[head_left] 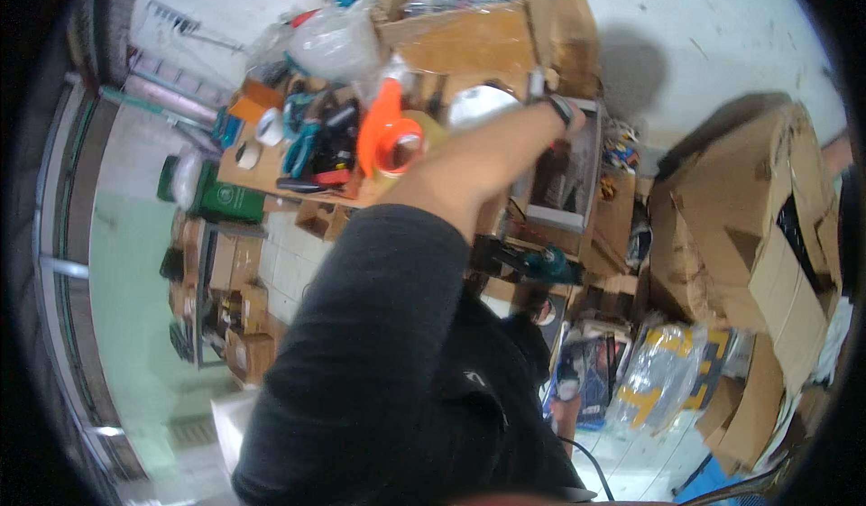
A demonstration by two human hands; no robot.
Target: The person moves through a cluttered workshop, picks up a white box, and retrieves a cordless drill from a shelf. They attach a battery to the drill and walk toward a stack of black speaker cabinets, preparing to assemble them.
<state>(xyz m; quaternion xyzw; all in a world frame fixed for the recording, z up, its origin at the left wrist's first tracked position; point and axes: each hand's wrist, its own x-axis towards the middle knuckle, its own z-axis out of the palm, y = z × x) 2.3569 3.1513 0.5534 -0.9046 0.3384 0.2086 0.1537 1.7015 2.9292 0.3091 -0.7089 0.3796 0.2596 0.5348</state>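
Observation:
My left arm, in a dark sleeve, crosses the view and reaches to the far side of the workbench. My left hand (pixel 575 118), with a band at the wrist, is at the upper edge of a shallow grey-rimmed tray (pixel 591 168). Its fingers are too small and hidden to read. Inside the tray lie dark and greyish pieces that I cannot make out. A round white piece (pixel 483 105) lies beside my forearm. Below the tray is a teal and black power tool (pixel 550 264). I cannot see my right hand.
An orange tape dispenser (pixel 383 132), teal-handled tools (pixel 298 154) and a white roll (pixel 269 127) crowd the bench's left part. A wooden box (pixel 469 41) of wrapped pieces stands behind. Large cardboard boxes (pixel 722 217) are at right; a green bin (pixel 230 201) is at left.

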